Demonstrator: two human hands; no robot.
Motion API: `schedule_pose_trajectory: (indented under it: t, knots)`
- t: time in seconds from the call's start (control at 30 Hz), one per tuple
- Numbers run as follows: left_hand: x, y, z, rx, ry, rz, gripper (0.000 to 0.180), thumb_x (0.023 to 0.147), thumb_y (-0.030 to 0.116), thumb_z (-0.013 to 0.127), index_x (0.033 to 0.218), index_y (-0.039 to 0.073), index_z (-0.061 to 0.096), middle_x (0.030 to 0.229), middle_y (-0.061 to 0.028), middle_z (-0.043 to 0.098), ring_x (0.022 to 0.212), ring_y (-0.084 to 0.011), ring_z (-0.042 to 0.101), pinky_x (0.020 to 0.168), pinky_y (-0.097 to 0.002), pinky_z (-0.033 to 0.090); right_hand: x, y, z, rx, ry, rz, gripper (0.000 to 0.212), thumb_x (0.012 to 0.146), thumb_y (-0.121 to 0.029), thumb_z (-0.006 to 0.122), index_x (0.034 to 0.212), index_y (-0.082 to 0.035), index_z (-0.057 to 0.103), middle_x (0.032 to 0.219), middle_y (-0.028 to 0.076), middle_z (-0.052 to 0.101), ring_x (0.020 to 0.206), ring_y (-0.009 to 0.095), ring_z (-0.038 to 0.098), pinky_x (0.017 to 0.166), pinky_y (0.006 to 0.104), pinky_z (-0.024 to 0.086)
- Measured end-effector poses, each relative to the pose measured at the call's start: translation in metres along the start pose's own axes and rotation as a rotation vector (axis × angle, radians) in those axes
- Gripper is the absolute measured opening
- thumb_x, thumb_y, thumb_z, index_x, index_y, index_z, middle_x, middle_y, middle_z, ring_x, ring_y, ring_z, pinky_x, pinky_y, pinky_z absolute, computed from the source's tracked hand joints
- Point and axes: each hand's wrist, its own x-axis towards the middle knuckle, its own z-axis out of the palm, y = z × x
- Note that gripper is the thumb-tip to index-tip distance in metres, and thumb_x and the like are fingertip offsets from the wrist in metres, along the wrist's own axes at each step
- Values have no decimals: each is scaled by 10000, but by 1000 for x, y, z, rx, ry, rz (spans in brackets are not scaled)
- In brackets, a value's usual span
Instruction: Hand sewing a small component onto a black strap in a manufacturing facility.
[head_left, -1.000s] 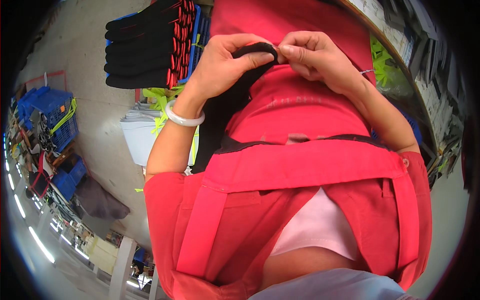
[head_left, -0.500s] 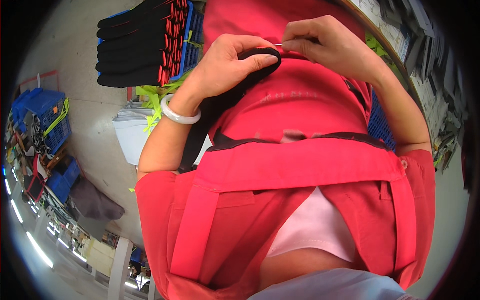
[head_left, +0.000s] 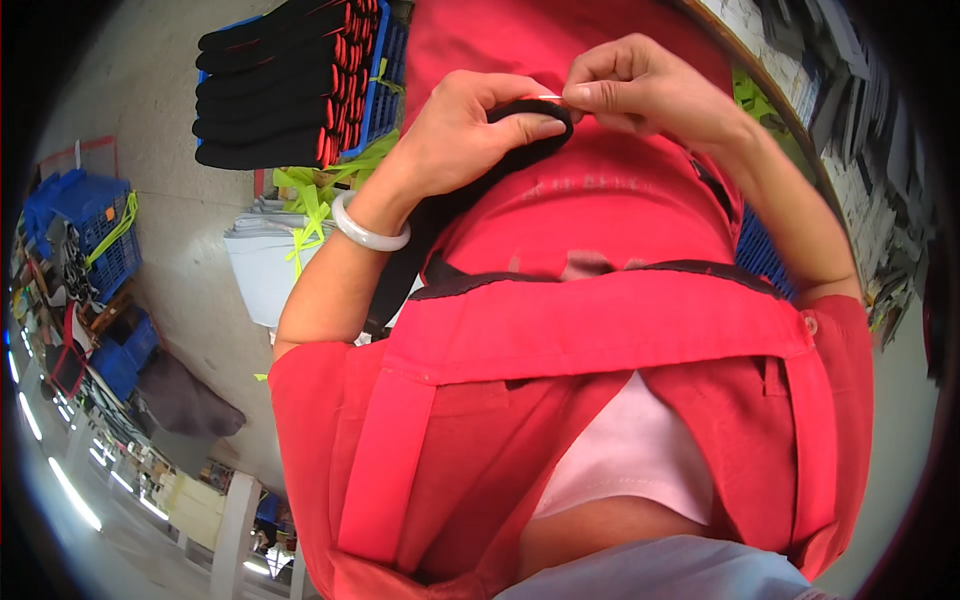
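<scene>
My left hand (head_left: pixel 465 130) is closed on a long piece of black cloth (head_left: pixel 553 117), with the thumb on top and the fingers behind. The rest of the cloth hangs down along my left forearm. A bit of red-orange shows at its upper edge, beneath my fingers. My right hand (head_left: pixel 640 95) pinches a thin, needle-like rod (head_left: pixel 550 97) between thumb and forefinger. The rod lies right at the cloth's edge, and its tip is too small to make out. Both hands meet above the red apron (head_left: pixel 590 210) over my lap.
Black cloth pieces with red edges (head_left: pixel 270 95) lie stacked in a blue basket (head_left: pixel 385 85) at the far left. Beside it are yellow-green ties (head_left: pixel 310 200) and a bundle of pale sheets (head_left: pixel 265 260). Grey flat pieces (head_left: pixel 850 100) fill the right side. Another blue crate (head_left: pixel 105 230) stands farther left.
The cloth's rounded end and my left hand have shifted slightly right, toward my right hand. My right fingers have curled closer to the cloth, and less of the rod shows.
</scene>
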Motion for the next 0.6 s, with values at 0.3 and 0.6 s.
schedule_pose_trajectory:
  t: [0.3,0.6]
  knots:
    - [6,-9,-11,-103,-15,-47,187,855,121,693,991,-6,683,831,8,660,750,-53,583,682,-204,476,13,14,-10,-267,113,-218,214,930,-200,576,899,1,642,592,-24,503,543,48,463,525,226,380]
    - [10,-7,-17,-109,-92,-96,210,852,93,683,1030,-18,679,936,-34,683,863,-93,619,816,-225,488,-3,6,1,-343,156,-277,188,938,-173,569,911,5,622,622,-7,497,566,57,454,533,229,387]
